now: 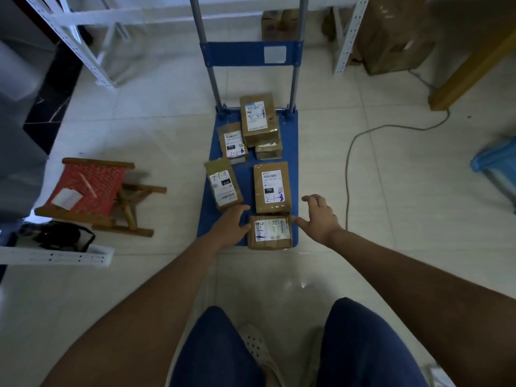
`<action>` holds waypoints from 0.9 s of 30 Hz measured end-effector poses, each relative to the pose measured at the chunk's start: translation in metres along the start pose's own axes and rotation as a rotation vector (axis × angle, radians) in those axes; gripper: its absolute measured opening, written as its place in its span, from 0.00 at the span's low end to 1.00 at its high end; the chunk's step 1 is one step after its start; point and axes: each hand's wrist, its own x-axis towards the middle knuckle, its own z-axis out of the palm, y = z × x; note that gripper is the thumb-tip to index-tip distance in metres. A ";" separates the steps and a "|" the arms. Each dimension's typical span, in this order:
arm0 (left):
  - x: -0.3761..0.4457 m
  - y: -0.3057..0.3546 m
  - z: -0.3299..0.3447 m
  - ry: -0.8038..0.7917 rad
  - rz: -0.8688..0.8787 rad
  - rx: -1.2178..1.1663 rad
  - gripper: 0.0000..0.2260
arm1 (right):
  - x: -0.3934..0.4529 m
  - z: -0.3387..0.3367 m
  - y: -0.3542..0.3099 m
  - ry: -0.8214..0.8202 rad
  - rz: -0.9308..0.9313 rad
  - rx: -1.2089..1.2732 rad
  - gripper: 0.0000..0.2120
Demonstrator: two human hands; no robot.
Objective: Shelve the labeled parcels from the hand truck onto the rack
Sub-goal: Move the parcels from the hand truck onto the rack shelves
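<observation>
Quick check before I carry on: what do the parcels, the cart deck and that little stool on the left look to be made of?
Parcels: brown corrugated cardboard, matte, with glossy tape seams and white paper labels. Cart deck: looks like blue moulded plastic, smooth and dull; its handle posts look like grey metal tube. Stool: wooden frame, seemingly bamboo-like, with a red woven seat, probably cord or fabric.

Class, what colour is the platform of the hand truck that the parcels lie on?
Blue. The hand truck platform shows plainly in the head view.
</observation>
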 end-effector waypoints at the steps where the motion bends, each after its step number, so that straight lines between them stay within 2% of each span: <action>1: 0.011 -0.011 0.011 0.002 -0.005 -0.002 0.25 | 0.013 0.013 0.008 0.002 0.004 0.010 0.33; 9: 0.108 -0.066 0.083 0.113 0.041 -0.029 0.23 | 0.125 0.101 0.061 0.071 -0.039 0.062 0.35; 14: 0.163 -0.078 0.110 0.278 0.138 0.023 0.24 | 0.183 0.140 0.083 0.132 -0.097 0.100 0.34; 23: 0.207 -0.079 0.131 0.361 0.035 -0.122 0.30 | 0.221 0.163 0.102 0.188 -0.096 0.166 0.36; 27: 0.215 -0.082 0.134 0.350 -0.001 -0.125 0.31 | 0.228 0.164 0.101 0.186 -0.078 0.155 0.37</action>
